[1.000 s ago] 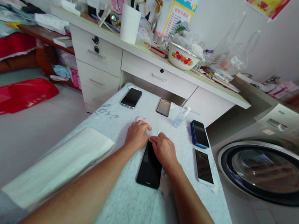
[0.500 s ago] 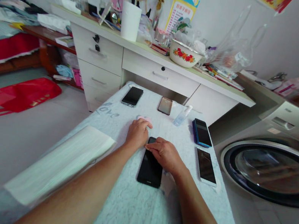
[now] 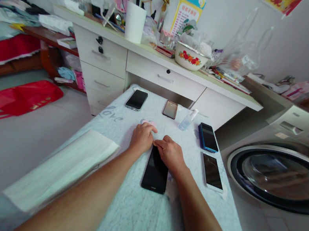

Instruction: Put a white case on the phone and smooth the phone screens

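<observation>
A black smartphone (image 3: pixel 156 173) lies flat, screen up, on the cloth-covered table before me. My left hand (image 3: pixel 142 137) is at its upper left corner, fingers bent and closed, the index reaching toward the phone's far end. Across the top of the screen bends my right hand (image 3: pixel 171 154), its fingers pressed together and pointing left at the upper edge. The two hands nearly meet there. Whatever the fingertips hold, if anything, is hidden or too small to make out.
Around the table lie another black phone (image 3: pixel 137 99), a brownish phone case (image 3: pixel 170 109), a clear spray bottle (image 3: pixel 188 120), a blue-edged phone (image 3: pixel 209 137) and a white phone (image 3: pixel 212 171). A folded pale cloth (image 3: pixel 63 171) is at left. A washing machine (image 3: pixel 298 129) stands at right.
My right hand has slid slightly up and toward the phone's top edge, baring a little more of the lower screen. The left hand and the phone stay in place.
</observation>
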### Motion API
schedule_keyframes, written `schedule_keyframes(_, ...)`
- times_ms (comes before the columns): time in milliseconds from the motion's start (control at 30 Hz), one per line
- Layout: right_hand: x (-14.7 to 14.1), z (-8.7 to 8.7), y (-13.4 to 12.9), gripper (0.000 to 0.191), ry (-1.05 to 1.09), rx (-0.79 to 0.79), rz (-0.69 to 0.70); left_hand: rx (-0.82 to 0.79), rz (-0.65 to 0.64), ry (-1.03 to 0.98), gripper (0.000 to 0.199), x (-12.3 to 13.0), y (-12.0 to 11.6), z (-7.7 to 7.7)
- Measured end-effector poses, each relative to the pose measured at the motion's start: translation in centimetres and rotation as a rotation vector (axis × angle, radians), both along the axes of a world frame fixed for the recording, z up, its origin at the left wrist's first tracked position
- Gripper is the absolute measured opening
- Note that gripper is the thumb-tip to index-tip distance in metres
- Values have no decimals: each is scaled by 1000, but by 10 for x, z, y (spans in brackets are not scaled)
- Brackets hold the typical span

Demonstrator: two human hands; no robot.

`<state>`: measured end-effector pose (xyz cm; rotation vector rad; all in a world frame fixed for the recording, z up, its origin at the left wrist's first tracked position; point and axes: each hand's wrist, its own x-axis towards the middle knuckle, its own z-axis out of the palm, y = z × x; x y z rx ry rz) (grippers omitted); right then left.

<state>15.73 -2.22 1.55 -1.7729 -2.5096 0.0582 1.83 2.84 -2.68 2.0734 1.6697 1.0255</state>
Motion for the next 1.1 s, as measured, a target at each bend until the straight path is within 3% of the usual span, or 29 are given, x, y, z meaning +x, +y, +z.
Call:
schedule_keyframes(267,5,4,3,35,-24,-26,-72,4,11,23,30,1,0,0)
schedule_keyframes(633,35,7,0,31,-12,-45,-107,-6,9,11,30,1,-2,1)
schedule_keyframes(1100,-1,1,4,34,-12,-7,-40,-8,7,41,27,1,0,-1)
